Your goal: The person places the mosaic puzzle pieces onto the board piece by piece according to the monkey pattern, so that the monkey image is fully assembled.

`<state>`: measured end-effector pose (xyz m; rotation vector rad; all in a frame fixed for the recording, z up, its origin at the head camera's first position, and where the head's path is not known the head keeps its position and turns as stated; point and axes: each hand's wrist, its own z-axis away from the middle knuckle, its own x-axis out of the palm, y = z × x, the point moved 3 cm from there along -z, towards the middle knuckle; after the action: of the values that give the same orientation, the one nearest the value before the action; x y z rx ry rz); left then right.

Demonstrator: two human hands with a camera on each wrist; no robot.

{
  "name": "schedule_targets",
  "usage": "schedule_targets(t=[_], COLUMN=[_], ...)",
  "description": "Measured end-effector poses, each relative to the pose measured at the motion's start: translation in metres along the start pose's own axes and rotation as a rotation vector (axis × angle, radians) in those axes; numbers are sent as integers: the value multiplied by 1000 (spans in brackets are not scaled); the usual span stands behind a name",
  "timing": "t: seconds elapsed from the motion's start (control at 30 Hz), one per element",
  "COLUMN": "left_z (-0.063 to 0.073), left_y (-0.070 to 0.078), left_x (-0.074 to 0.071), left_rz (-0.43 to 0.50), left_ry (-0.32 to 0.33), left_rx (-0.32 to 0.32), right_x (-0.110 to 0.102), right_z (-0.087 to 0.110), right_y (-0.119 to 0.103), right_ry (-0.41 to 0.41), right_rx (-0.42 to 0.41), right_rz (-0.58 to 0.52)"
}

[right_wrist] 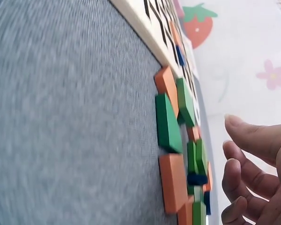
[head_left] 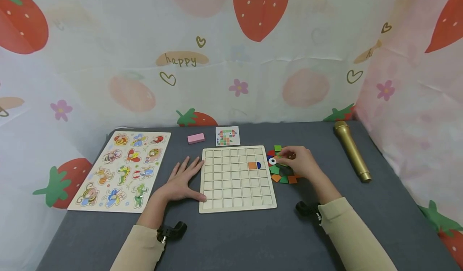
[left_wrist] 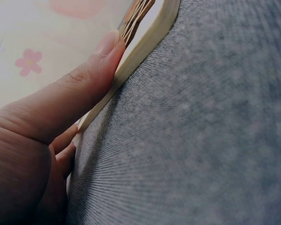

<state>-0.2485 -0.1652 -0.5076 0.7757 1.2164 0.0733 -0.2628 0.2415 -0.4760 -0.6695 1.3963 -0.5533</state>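
"Strawberry-print cloth (head_left: 126,29) surrounds this grey table (head_left: 246,243). What's your grip like?"

"My left hand (head_left: 181,184) spreads wide at the left edge of the grid board (head_left: 236,190); my right hand (head_left: 299,162) curves loosely over the coloured pieces (head_left: 275,169) beside its right edge, thumb and forefinger slightly apart, nothing visible between them."

"Any risk?"

"Crowding: a careless pinch could drag neighbouring pieces along."

**Table (head_left: 231,243) and objects resting on it**

Dark grey surface. Left: picture board (head_left: 115,170). Centre: grid board (head_left: 227,181). Just beyond the grid board's far edge: card (head_left: 227,136), with a pink block (head_left: 196,138) to its left. Just beside the grid board's right edge: cluster of green, orange, red and blue pieces (head_left: 274,169). Far right, well apart: gold microphone (head_left: 352,151), lying diagonally.
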Motion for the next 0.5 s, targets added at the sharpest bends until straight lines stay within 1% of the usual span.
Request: schedule_targets(t=[0.27,0.5], left_z=[0,-1], left_y=[-1,-2], left_x=[1,1], left_rz=[-3,-14], left_ry=[-1,0], left_rx=[1,-1], right_x=[-12,-25], right_z=[4,8], right_y=[15,29], right_ry=[29,46], right_rx=[-2,17], right_rz=[13,18])
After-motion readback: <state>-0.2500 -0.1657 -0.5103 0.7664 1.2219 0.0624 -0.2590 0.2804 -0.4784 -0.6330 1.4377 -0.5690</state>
